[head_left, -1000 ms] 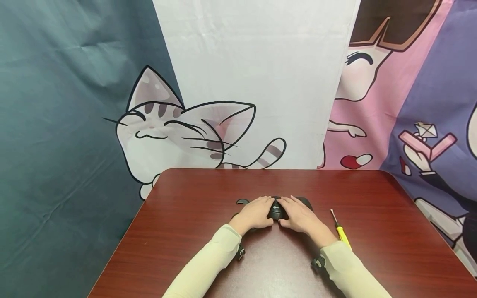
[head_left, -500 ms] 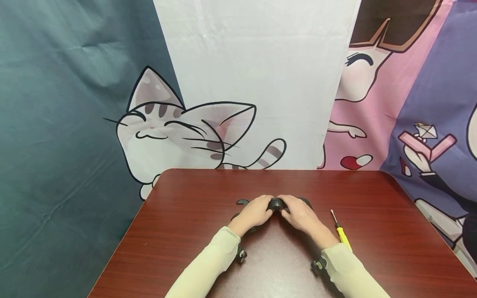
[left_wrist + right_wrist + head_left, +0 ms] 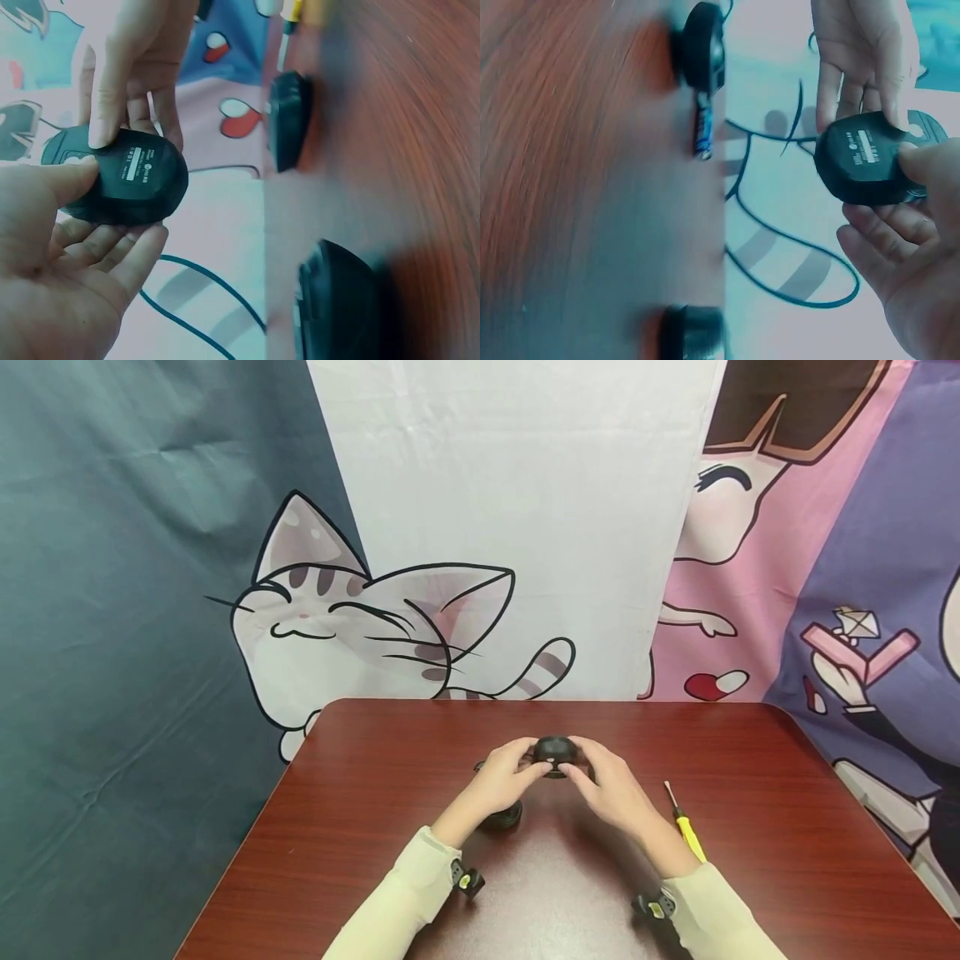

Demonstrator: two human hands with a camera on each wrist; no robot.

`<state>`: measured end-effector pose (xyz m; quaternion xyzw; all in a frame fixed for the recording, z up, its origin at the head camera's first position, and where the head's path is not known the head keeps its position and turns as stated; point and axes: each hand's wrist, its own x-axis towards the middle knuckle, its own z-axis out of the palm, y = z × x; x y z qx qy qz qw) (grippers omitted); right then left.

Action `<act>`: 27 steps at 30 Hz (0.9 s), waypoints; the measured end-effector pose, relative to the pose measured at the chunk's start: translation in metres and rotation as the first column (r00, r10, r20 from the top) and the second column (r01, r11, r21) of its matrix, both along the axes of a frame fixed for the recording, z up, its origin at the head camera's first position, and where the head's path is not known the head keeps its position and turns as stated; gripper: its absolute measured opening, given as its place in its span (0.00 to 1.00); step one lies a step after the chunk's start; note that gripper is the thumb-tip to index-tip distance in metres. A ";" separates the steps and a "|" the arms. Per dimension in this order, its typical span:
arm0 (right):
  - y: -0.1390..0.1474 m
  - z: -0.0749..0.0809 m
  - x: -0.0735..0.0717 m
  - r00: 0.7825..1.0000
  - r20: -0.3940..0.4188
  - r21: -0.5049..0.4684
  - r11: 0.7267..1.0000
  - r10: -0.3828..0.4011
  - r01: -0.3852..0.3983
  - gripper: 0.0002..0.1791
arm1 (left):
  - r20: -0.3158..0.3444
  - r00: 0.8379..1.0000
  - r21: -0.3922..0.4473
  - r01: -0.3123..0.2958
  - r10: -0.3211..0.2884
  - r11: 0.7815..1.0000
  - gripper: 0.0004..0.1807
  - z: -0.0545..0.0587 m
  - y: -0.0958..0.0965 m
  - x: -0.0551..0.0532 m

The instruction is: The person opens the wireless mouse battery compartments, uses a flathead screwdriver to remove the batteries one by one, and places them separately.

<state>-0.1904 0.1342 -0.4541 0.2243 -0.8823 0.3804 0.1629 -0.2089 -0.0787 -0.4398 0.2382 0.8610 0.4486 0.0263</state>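
Observation:
A black computer mouse (image 3: 556, 750) is held up off the table between both hands, tilted so that its underside with a white label faces the person. My left hand (image 3: 501, 781) grips its left side, thumb on the underside and fingers behind. My right hand (image 3: 617, 787) grips the right side the same way. In the left wrist view the mouse (image 3: 142, 180) shows its label clearly, both thumbs lying on the base near a round opening or pale spot. The mouse's top is turned away from the wrist views.
A dark rounded object (image 3: 504, 817) lies by my left wrist. Another black object (image 3: 289, 120) sits on the table to the right. A blue, battery-like cylinder (image 3: 703, 131) lies beside one black object. A yellow-handled screwdriver (image 3: 690, 835) rests at right on the red-brown table (image 3: 360, 793).
Both hands have raised the mouse from the table and tipped it, so its underside now faces the person instead of its top. The thumbs have moved onto the base.

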 end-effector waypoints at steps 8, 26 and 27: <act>-0.006 0.016 0.022 0.995 -0.096 -0.098 0.995 -0.024 0.015 0.22 | -0.026 0.999 0.116 -0.016 0.019 0.993 0.21 0.017 -0.004 0.021; -0.013 0.023 0.064 0.971 0.208 -0.415 0.910 0.115 -0.019 0.21 | 0.142 0.989 0.260 -0.005 -0.033 0.966 0.22 0.028 -0.004 0.058; -0.013 0.023 0.065 0.965 0.231 -0.424 0.906 0.124 -0.015 0.21 | 0.151 0.988 0.266 -0.003 -0.039 0.964 0.22 0.027 -0.003 0.059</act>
